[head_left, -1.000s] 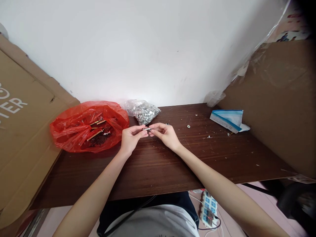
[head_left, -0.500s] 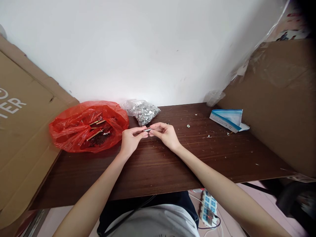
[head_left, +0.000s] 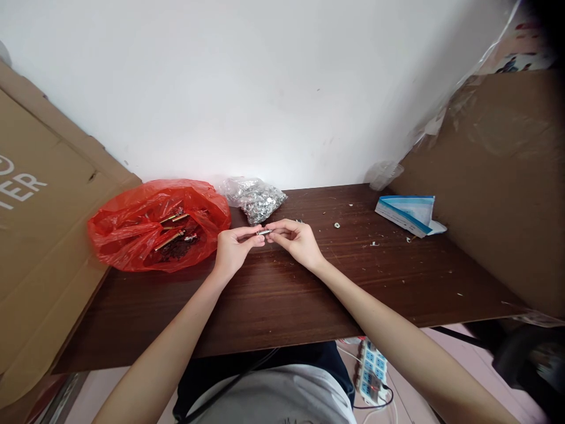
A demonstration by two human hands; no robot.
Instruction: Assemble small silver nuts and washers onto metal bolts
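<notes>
A small silvery metal cylinder (head_left: 264,232) is pinched between my two hands, above the brown tabletop (head_left: 273,294). My left hand (head_left: 233,247) has its thumb and fingertips closed on one end. On the other end, my right hand (head_left: 298,241) grips with thumb and forefinger. The fingers cover both ends, so its exact kind is unclear. Just behind the hands lies a clear plastic bag (head_left: 262,203) full of small shiny metal parts. To the left, an open red plastic bag (head_left: 132,229) contains several gold-coloured rods (head_left: 169,241) and dark small pieces.
A blue and white open packet (head_left: 406,213) lies at the right, with a clear plastic cup (head_left: 384,175) behind it. A small metal ring (head_left: 336,225) and white scraps are scattered nearby. Cardboard panels (head_left: 44,235) flank both sides. A power strip (head_left: 371,371) is below the front edge.
Both hands stay in nearly the same place, still gripping the metal cylinder. Only slight shifts of the fingers show; the bags and packet have not moved.
</notes>
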